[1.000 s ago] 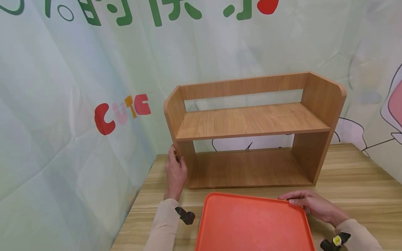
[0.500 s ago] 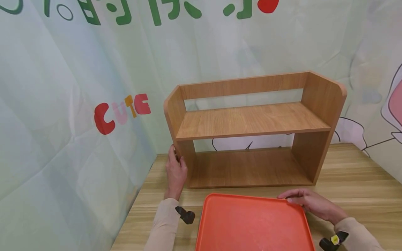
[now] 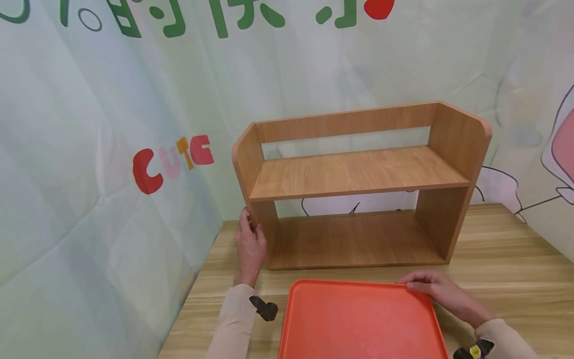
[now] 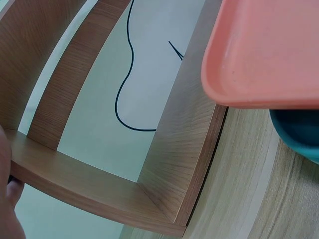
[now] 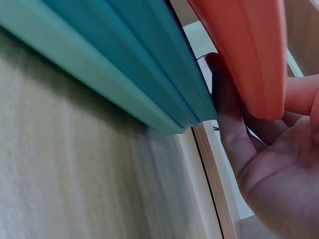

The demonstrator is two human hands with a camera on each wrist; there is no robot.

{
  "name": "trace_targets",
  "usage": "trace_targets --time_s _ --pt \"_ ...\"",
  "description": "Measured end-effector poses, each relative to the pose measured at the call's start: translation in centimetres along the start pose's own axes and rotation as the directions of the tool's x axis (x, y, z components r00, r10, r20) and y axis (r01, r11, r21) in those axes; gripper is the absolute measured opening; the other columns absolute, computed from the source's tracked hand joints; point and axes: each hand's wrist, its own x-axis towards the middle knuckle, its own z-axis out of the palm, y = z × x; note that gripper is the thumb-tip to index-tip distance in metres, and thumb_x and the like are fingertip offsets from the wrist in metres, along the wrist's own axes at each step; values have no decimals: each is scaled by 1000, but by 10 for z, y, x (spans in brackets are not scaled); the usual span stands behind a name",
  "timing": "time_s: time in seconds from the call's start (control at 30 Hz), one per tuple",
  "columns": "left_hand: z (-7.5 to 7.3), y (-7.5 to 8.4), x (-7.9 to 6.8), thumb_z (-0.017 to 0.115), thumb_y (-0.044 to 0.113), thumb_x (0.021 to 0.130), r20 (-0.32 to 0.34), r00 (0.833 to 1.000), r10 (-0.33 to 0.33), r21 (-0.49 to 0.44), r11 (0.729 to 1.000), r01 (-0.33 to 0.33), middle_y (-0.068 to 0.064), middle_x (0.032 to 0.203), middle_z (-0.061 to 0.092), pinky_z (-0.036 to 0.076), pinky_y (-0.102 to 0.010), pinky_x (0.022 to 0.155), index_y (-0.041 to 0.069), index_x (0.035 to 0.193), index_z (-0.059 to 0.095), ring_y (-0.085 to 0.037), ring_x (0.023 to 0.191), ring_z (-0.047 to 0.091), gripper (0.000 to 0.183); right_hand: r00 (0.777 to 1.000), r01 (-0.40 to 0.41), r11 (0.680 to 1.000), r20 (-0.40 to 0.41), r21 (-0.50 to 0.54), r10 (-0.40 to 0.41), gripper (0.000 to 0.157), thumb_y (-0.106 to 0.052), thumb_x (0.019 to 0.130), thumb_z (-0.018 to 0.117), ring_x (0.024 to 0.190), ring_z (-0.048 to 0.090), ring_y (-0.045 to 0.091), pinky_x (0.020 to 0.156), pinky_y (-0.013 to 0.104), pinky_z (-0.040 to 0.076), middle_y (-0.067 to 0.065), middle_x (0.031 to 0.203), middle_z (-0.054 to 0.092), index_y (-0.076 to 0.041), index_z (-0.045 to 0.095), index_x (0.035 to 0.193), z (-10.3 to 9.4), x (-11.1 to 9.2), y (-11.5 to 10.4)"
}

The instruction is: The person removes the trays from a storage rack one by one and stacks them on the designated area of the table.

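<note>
A two-tier wooden desktop shelf (image 3: pixel 354 172) stands upright at the back of the table. My left hand (image 3: pixel 250 249) grips the front edge of its left side panel, and in the left wrist view fingers show on both sides of that panel. Nearer to me is a red-orange tray (image 3: pixel 358 319), its near part cut off by the head view. My right hand (image 3: pixel 441 294) pinches this tray's far right corner between thumb and fingers. In the right wrist view, a teal tray (image 5: pixel 144 55) and a pale green tray (image 5: pixel 84 64) lie stacked under the red one.
The wood-grain table (image 3: pixel 515 269) extends to the right of the shelf. A printed cloth backdrop (image 3: pixel 112 99) hangs close along the table's left and back edges. Each wrist wears a small black camera.
The red tray's far edge has dropped slightly toward me and looks more level, with the right hand moving a little left along with it. The left hand and shelf stay put.
</note>
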Motion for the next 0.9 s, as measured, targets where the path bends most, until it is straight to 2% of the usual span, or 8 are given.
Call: trace_targets --time_s 0.2,0.27,0.53,0.9 --pt "-1 0 -1 51 1 94 2 1000 4 -1 1000 -4 -20 135 50 47 -50 97 9 139 35 -36 121 54 49 998 48 996 -33 -77 -50 33 -19 96 54 90 62 4 75 23 50 1 106 70 7 63 115 5 1 2" --pt "-1 0 -1 52 0 94 -4 1000 12 -4 1000 -12 -20 134 51 47 -50 96 8 138 36 -36 121 55 48 998 41 996 -35 -81 -44 32 -20 95 55 90 62 4 74 23 50 1 105 70 6 65 113 7 1 3" --pt "0 1 0 52 0 93 -6 1000 20 -15 1000 -20 -21 134 51 47 -51 96 8 139 36 -37 120 55 49 999 30 998 -25 -50 -31 35 -20 96 54 92 62 4 77 22 49 3 106 70 8 63 115 6 1 8" --pt "0 0 0 49 2 95 31 999 -19 -8 1000 20 -19 139 47 45 -49 100 11 141 33 -35 125 52 49 999 -19 999 -32 29 20 36 -21 96 54 96 62 7 80 24 50 5 110 69 6 62 118 8 1 11"
